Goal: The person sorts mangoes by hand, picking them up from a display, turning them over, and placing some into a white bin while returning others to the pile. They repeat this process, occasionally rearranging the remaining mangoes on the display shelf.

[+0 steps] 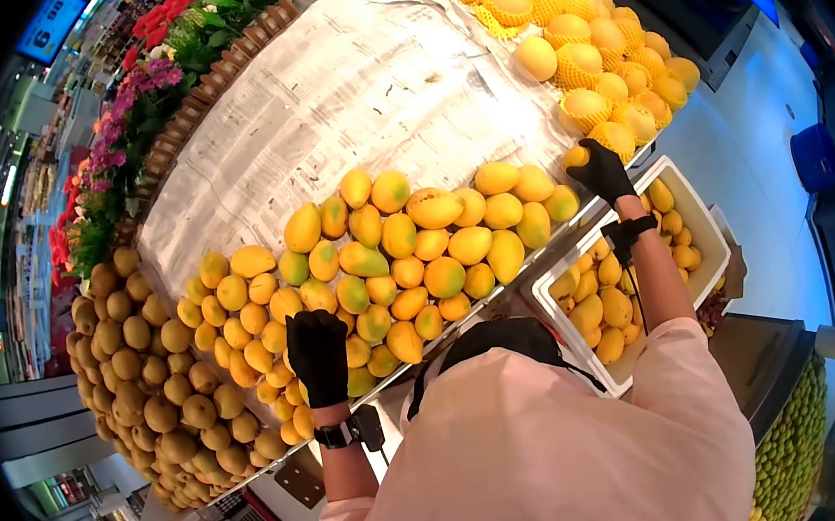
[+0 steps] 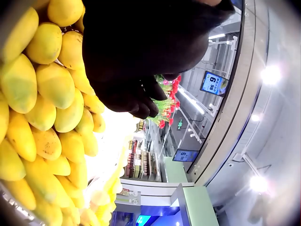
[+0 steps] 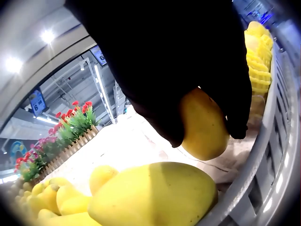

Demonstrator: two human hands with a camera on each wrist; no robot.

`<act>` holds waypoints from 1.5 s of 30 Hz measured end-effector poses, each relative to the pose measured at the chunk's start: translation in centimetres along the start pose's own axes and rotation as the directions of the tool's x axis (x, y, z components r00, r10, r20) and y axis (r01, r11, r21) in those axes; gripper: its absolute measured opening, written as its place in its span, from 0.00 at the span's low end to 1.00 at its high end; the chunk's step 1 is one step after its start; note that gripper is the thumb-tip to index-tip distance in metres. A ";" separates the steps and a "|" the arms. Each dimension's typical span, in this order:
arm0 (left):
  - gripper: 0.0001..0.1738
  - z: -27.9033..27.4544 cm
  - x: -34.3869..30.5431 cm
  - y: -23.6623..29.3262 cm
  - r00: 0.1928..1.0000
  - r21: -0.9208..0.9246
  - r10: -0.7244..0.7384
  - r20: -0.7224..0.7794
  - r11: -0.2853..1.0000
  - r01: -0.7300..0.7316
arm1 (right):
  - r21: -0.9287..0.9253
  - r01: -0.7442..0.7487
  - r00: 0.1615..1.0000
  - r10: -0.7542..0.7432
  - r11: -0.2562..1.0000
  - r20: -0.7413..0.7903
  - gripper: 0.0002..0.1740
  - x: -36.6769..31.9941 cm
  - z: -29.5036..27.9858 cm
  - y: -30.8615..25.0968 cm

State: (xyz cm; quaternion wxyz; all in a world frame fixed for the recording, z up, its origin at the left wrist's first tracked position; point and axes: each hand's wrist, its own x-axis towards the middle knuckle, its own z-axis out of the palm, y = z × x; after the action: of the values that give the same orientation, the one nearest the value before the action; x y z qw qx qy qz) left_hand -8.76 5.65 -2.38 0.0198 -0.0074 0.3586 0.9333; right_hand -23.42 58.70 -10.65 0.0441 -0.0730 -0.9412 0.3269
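Black-gloved, my right hand (image 1: 602, 172) (image 3: 188, 61) pinches a yellow mango (image 1: 576, 157) (image 3: 203, 125) between thumb and fingers, over the stand's right edge beside the net-wrapped fruit (image 1: 587, 107). Below it in the right wrist view lies a large mango (image 3: 155, 195). My left hand (image 1: 318, 358) (image 2: 146, 47), also black-gloved, is at the front of the mango pile (image 1: 442, 276) (image 2: 55, 84). Its fingers are curled and no fruit shows in them; the palm side is hidden.
Kiwifruit (image 1: 159, 414) are heaped at the left. Paper (image 1: 350, 86) lines the stand behind the mangoes, with flowers (image 1: 114, 134) along a small fence (image 1: 192, 111). A white foam box (image 1: 711, 232) of mangoes stands right of my body, below my right arm.
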 end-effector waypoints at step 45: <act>0.25 5.5 -0.6 -1.7 0.919 0.709 -0.158 0.361 0.687 -0.160 | 0.694 0.288 0.754 -0.603 0.660 0.260 0.32 -12.7 2.7 -31.3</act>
State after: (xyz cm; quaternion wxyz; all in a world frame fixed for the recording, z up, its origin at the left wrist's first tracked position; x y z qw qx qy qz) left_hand -8.04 10.57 0.56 0.0920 0.1889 0.6866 0.6960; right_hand -14.70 30.69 6.20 -0.0823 0.2680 -0.7496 0.5996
